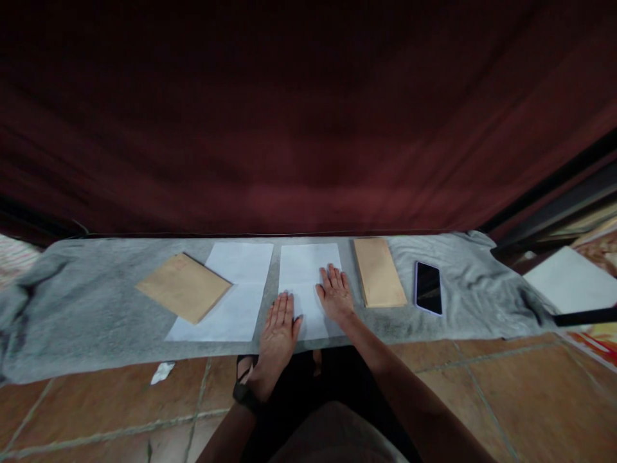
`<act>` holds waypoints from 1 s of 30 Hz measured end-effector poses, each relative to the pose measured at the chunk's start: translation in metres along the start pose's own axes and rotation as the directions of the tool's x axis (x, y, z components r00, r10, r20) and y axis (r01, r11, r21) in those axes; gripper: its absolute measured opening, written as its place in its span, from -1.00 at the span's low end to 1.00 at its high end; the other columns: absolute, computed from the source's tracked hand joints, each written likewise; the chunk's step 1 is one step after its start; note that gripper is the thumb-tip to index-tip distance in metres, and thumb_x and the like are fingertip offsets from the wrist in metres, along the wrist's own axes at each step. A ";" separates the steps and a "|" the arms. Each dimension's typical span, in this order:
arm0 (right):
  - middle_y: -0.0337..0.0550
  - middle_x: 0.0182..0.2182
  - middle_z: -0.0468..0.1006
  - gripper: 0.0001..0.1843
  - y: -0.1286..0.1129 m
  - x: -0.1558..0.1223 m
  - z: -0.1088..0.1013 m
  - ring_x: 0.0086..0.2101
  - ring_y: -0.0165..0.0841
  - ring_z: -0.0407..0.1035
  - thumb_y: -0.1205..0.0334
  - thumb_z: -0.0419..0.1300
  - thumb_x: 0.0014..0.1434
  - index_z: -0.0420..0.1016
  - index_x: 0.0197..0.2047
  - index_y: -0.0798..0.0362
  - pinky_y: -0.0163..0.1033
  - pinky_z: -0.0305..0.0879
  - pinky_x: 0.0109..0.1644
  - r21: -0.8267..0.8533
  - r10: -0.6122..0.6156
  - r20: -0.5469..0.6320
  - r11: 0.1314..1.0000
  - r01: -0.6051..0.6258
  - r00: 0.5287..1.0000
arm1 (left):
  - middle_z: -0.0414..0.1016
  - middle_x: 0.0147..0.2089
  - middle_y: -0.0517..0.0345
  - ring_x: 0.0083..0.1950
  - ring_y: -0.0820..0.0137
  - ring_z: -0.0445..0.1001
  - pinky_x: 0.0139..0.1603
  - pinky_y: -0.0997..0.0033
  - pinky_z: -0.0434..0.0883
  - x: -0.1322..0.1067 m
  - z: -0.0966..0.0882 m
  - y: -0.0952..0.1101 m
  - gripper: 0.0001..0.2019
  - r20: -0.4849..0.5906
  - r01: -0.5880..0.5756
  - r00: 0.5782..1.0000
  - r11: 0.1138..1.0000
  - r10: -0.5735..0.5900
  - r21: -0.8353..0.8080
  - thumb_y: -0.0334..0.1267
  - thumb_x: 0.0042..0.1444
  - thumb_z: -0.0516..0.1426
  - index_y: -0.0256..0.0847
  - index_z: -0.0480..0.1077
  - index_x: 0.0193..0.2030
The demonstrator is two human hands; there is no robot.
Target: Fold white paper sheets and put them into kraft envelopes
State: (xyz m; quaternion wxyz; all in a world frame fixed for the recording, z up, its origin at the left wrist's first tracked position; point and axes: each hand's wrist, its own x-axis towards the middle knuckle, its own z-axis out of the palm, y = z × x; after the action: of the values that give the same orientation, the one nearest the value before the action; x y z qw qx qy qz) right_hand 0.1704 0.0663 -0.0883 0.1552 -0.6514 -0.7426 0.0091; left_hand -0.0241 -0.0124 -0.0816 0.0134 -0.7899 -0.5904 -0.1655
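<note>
A white sheet of paper (303,257) with a faint crosswise crease lies on the grey cloth in front of me. My left hand (279,328) rests flat at its lower left edge, fingers stretched forward. On the right side of the same sheet lies my right hand (335,292), palm down with the fingers slightly spread. Left of it is another white sheet (241,270), also creased across. A brown envelope (186,287) lies slanted, partly covering that second sheet. To the right of my right hand sits a stack of brown envelopes (380,273).
A phone (428,287) with a pale purple edge lies right of the envelope stack. The grey cloth (106,276) covers a narrow surface before a dark red curtain (299,128). White paper (573,280) lies at far right. A crumpled white scrap (162,372) is on the tiled floor.
</note>
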 end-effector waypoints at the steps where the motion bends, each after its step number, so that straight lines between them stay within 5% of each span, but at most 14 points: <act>1: 0.16 0.46 0.01 -0.38 0.000 0.001 -0.001 0.41 -0.05 0.00 0.07 -0.02 0.45 0.11 0.47 0.15 0.13 -0.09 0.45 -0.001 0.002 0.001 1.000 -0.002 1.000 | 0.12 0.49 -0.16 0.52 0.14 0.06 0.47 -0.02 0.16 -0.003 -0.002 0.007 -0.41 0.019 -0.037 0.999 0.999 0.037 -0.009 -0.09 0.41 -0.09 -0.32 0.04 0.49; 7: 0.14 0.45 0.05 -0.39 -0.011 -0.013 -0.010 0.41 -0.09 0.01 0.13 -0.04 0.45 0.08 0.48 0.15 0.17 -0.08 0.45 0.038 -0.001 -0.002 0.999 0.001 1.000 | 0.12 0.50 -0.03 0.53 0.16 0.05 0.49 -0.05 0.13 -0.011 -0.007 0.031 -0.45 0.092 -0.145 0.985 0.989 0.145 -0.007 -0.08 0.38 -0.02 -0.19 0.16 0.44; 14: 0.02 0.41 0.19 -0.41 -0.041 -0.090 -0.018 0.38 -0.20 0.08 0.12 -0.07 0.47 0.10 0.47 0.14 0.03 0.01 0.46 0.138 -0.161 -0.014 0.977 0.162 0.987 | 0.13 0.50 -0.03 0.53 0.20 0.04 0.51 -0.03 0.08 -0.014 -0.003 0.024 -0.42 0.105 -0.176 0.979 0.984 0.173 0.013 -0.33 0.31 -0.05 -0.21 0.12 0.47; 21: 0.06 0.41 0.16 -0.33 -0.004 -0.122 -0.032 0.38 -0.14 0.10 0.02 -0.02 0.45 0.03 0.49 0.17 0.04 0.04 0.45 0.071 -0.145 -0.040 0.986 0.148 0.989 | 0.10 0.50 -0.15 0.52 0.12 0.08 0.47 -0.02 0.15 -0.028 -0.013 0.012 -0.43 0.086 -0.157 0.984 0.987 0.154 0.028 -0.06 0.38 -0.04 -0.24 0.16 0.45; 30: 0.10 0.40 0.19 -0.34 0.024 -0.133 -0.042 0.38 -0.12 0.09 0.05 0.01 0.43 0.09 0.47 0.21 0.06 0.08 0.45 0.070 -0.166 0.008 0.984 0.165 0.986 | 0.27 0.42 -0.21 0.45 0.12 0.23 0.39 0.07 0.29 -0.035 -0.018 -0.010 -0.49 0.141 -0.166 0.977 0.985 0.159 0.037 -0.12 0.38 -0.06 -0.33 0.25 0.37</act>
State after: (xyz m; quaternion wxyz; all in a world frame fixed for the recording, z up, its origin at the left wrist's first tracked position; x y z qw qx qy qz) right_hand 0.2177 -0.0673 -0.0824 0.1729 -0.5817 -0.7944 0.0265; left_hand -0.0464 -0.0462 -0.0763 0.0052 -0.8445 -0.5272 -0.0948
